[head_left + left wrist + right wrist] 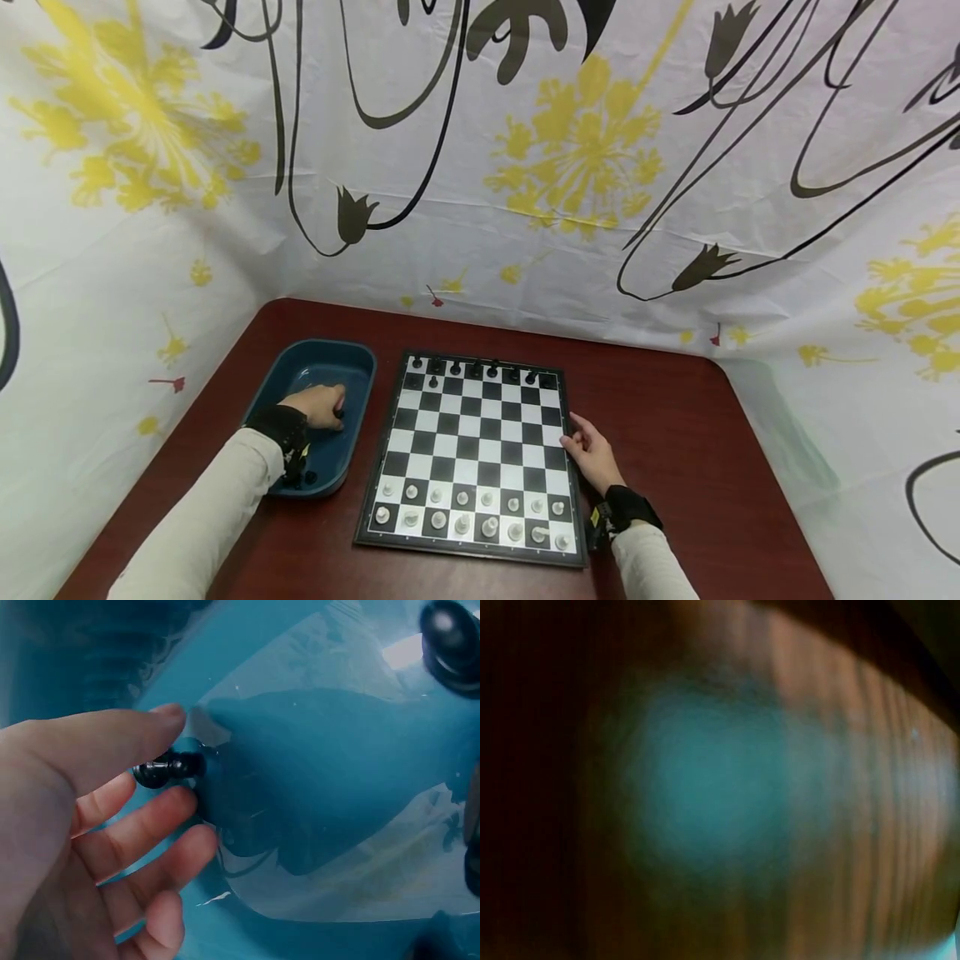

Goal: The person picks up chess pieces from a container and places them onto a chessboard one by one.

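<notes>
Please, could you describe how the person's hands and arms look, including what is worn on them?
The left hand and right hand are bare. Each arm wears an off-white sleeve and, at the wrist, a black band with a small yellow mark.

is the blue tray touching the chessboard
Apart: the head view shows a strip of dark red table between the blue tray and the chessboard.

I face a reddish-brown table [675,417] with a white cloth [442,262] hanging past its far edge at 12 o'clock and round to 9 and 3. On it I see a yellow flower [585,146] at 1 o'clock and a grey tulip [352,217] at 10.
</notes>
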Demonstrator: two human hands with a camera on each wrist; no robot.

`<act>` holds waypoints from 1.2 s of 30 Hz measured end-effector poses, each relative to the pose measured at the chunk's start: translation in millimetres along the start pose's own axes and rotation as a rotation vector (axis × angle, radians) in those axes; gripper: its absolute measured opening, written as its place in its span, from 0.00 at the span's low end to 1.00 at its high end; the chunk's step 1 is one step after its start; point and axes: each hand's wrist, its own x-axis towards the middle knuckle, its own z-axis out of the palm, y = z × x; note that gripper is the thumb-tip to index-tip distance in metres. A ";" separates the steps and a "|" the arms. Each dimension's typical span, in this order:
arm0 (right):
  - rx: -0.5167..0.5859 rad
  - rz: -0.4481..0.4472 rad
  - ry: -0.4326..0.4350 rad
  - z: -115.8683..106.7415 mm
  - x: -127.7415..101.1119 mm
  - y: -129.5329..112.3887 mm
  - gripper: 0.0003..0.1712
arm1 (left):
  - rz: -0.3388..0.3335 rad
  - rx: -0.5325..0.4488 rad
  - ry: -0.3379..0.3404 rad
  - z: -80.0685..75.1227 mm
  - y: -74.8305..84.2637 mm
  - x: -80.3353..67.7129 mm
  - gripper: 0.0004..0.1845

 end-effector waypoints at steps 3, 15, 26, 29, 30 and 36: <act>0.002 -0.003 -0.002 -0.3 -0.3 -0.5 0.29 | -0.003 -0.002 0.001 1.0 -0.1 0.4 0.15; 0.004 0.020 -0.007 0.0 -0.4 -3.0 0.29 | 0.056 0.016 0.070 0.7 0.0 1.4 0.07; 0.009 -0.010 -0.003 -0.2 -1.0 -0.9 0.29 | 0.074 -0.036 0.099 -9.4 -5.6 -3.5 0.08; 0.008 -0.030 0.004 -0.6 -1.4 -0.6 0.29 | 0.096 -0.043 0.133 -14.6 -5.9 -5.7 0.06; 0.006 -0.034 0.007 -0.7 -1.5 -0.7 0.28 | 0.106 -0.037 0.146 -16.7 -5.9 -6.0 0.06; -0.007 -0.036 0.012 0.3 -1.0 -1.3 0.28 | 0.127 -0.048 0.180 -30.8 -5.1 -5.8 0.06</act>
